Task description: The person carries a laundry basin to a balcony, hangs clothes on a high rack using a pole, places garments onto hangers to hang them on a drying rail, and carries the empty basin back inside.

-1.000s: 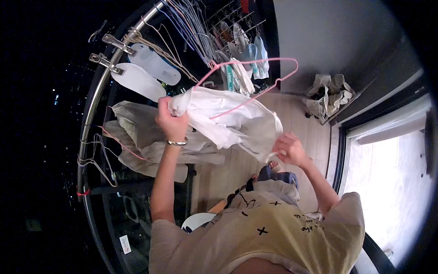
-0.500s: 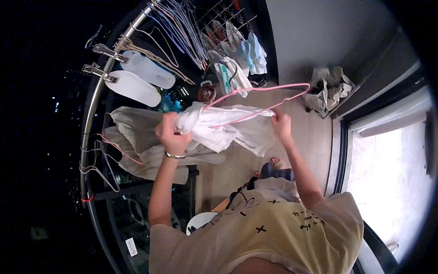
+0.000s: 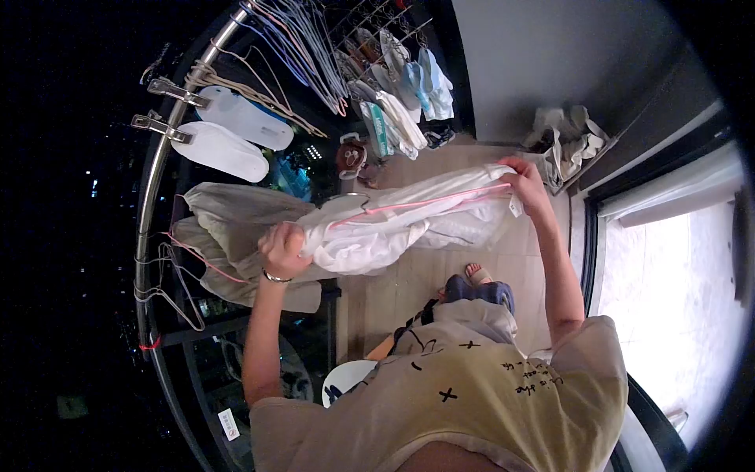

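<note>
A white garment (image 3: 377,244) hangs stretched between my two hands, with a pink hanger (image 3: 409,204) running inside it and showing along its open upper edge. My left hand (image 3: 283,252), with a bracelet at the wrist, is closed on the garment's left end. At the other end, my right hand (image 3: 523,185) pinches the cloth near the hanger's right tip. The garment's lower part droops in folds below the hanger. Behind my left hand hangs a greyish-white garment (image 3: 228,216) on another pink hanger.
A curved metal rail (image 3: 153,189) on the left carries white insoles (image 3: 224,149) in metal clips, several hangers (image 3: 299,55) and grey wire hangers (image 3: 173,291). Small laundry (image 3: 429,82) hangs from a rack at the top. A bag (image 3: 562,141) stands by the right wall.
My right hand has moved up and right, drawing the white cloth over the right arm of the pink hanger. My left hand has shifted slightly down and left, and the hanger sits lower.
</note>
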